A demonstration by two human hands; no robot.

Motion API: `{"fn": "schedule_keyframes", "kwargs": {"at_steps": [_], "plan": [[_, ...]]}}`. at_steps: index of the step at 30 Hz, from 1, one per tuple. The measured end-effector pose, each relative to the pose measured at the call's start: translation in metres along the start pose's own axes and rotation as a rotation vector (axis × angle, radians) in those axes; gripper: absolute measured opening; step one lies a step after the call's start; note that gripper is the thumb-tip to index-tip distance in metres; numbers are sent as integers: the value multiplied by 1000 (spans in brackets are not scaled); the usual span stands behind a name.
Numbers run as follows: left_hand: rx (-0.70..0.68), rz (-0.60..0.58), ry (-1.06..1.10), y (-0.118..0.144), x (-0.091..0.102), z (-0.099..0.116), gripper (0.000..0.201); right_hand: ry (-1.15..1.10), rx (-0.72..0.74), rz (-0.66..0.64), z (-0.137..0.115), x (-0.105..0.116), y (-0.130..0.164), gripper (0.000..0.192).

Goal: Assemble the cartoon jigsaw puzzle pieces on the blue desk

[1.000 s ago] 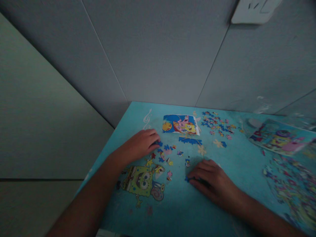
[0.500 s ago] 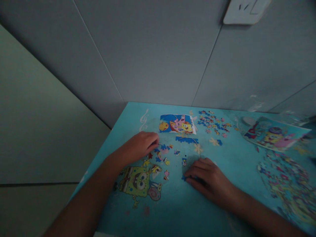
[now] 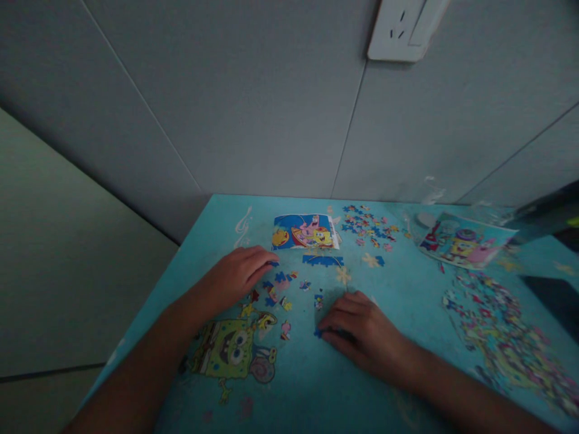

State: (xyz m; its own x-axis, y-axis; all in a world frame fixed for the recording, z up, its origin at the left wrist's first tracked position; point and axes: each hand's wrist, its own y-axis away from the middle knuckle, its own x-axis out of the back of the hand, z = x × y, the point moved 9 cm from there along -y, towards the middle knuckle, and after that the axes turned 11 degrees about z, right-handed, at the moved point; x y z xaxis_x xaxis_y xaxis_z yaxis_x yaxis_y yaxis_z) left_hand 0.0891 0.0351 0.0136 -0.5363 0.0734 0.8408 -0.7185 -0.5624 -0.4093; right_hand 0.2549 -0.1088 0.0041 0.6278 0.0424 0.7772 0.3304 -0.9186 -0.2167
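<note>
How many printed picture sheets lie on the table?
2. One sheet lies at the far edge, beyond the left hand. The other sheet lies to the right, near the wall. Loose pieces might cover more.

A white wall socket point(image 3: 402, 30) sat high on the grey wall point(image 3: 271, 108), a cartoon picture card point(image 3: 461, 246) lay at the right, a yellow sponge drawing point(image 3: 230, 348) was on the blue tabletop point(image 3: 362, 398)

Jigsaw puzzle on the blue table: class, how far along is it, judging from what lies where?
Barely begun. Done: only a short joined blue strip lies below the small reference picture. In hand: the right hand presses on a blue piece; the left hand touches loose pieces beside it. Left: a scattered group near the wall and a large unsorted pile on the right.
</note>
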Motion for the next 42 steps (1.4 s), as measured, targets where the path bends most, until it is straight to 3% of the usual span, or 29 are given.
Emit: {"fn": "schedule_keyframes", "kwargs": {"at_steps": [8,12,15,18,22,26,30,33,37,42], "plan": [[-4,-14,-17,3,-2,0,31,2,-4,11,1,-2,2,16],[-13,-19,-58,6,-8,-7,31,-98,-4,80,0,11,-1,18],[-33,-19,-77,7,-13,-6,33,-74,-125,275,33,44,-3,21],[-70,-15,-59,6,-16,1,32,205,-278,473,84,86,5,25],[-105,-5,-37,6,-20,9,32,451,-409,447,136,107,15,32],[-103,-17,-18,8,-25,8,32,435,-459,427,147,108,18,29],[-95,-31,-10,7,-27,8,32,332,-497,439,143,111,17,20],[-103,-47,-9,5,-29,12,32,107,-559,442,143,108,16,18],[-100,-50,0,4,-29,15,32,-273,-597,531,138,102,15,33],[-127,-44,-8,5,-29,17,32,-418,-720,540,138,92,18,43]]}}
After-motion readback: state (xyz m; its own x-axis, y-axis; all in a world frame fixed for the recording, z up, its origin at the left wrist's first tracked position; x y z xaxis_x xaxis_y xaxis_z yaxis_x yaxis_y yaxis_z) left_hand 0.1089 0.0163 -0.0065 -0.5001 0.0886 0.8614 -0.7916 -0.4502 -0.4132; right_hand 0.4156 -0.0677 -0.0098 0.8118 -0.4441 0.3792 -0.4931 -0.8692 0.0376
